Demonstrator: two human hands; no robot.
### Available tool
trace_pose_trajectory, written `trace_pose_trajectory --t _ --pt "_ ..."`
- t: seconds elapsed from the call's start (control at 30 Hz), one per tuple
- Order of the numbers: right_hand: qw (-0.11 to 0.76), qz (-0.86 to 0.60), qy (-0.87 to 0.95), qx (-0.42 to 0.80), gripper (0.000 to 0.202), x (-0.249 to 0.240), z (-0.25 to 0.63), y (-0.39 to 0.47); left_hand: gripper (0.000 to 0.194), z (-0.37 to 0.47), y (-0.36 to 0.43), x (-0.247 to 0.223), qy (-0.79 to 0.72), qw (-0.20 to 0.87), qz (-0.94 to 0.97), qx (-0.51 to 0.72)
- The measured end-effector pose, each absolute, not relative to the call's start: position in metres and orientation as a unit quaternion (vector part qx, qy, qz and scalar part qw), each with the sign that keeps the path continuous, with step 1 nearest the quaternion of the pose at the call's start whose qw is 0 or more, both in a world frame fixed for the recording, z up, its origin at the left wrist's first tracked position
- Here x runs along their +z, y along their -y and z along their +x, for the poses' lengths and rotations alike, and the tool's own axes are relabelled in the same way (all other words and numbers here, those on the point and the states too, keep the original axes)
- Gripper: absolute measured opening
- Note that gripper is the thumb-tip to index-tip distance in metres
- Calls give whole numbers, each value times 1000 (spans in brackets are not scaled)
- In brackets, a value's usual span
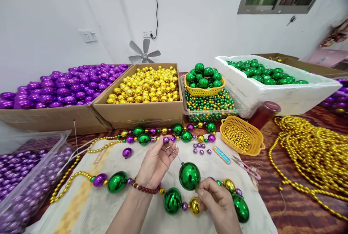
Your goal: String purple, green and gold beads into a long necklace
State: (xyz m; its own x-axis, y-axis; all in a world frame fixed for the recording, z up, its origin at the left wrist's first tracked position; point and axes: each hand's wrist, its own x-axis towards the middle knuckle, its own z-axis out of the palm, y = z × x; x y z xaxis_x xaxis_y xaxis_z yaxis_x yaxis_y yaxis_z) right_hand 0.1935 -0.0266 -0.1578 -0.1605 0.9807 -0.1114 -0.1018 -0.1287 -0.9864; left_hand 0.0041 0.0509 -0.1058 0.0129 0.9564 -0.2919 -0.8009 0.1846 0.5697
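My left hand (pixel 157 159), with a beaded bracelet at its wrist, pinches a small purple bead (pixel 166 140) at the fingertips. A thin thread runs from there down to a large green ball (pixel 189 176). The fingers of my right hand (pixel 217 203) are closed at the lower edge of that ball. Behind and below both hands a strand of green, gold and purple balls (pixel 172 200) lies across the white cloth (pixel 89 212). Several small purple beads (pixel 201 152), a purple ball (pixel 127 152) and a second strand (pixel 144 139) rest farther back.
Boxes of purple (pixel 78 118) and gold balls (pixel 141 116) line the back, beside a white foam box (pixel 244 89) of green ones. At right are a yellow basket (pixel 228 145), scissors (pixel 251 170), a blue-labelled packet (pixel 221 154) and gold bead strings (pixel 312 154).
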Motion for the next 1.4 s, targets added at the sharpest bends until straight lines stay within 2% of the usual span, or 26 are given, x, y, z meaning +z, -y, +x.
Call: trace_pose_trajectory --t 0.43,0.63,0.9,1.13,1.27,1.4 --pt "443 -474 491 581 32 -166 195 25 19 5 -55 -111 -336 691 138 624" --pt "455 -466 475 592 33 -172 190 25 17 4 -49 -112 -371 654 202 628" --pt "432 -455 465 624 28 -161 175 12 24 36 -26 -114 -406 631 276 600" --pt "426 -445 519 593 26 -140 191 -12 25 69 -55 -96 -463 478 413 622" --pt "529 -463 516 489 26 -99 220 -43 22 71 -68 -76 -465 391 614 503" --pt "578 -374 522 504 13 -70 234 -75 23 78 -71 -61 -433 301 758 384"
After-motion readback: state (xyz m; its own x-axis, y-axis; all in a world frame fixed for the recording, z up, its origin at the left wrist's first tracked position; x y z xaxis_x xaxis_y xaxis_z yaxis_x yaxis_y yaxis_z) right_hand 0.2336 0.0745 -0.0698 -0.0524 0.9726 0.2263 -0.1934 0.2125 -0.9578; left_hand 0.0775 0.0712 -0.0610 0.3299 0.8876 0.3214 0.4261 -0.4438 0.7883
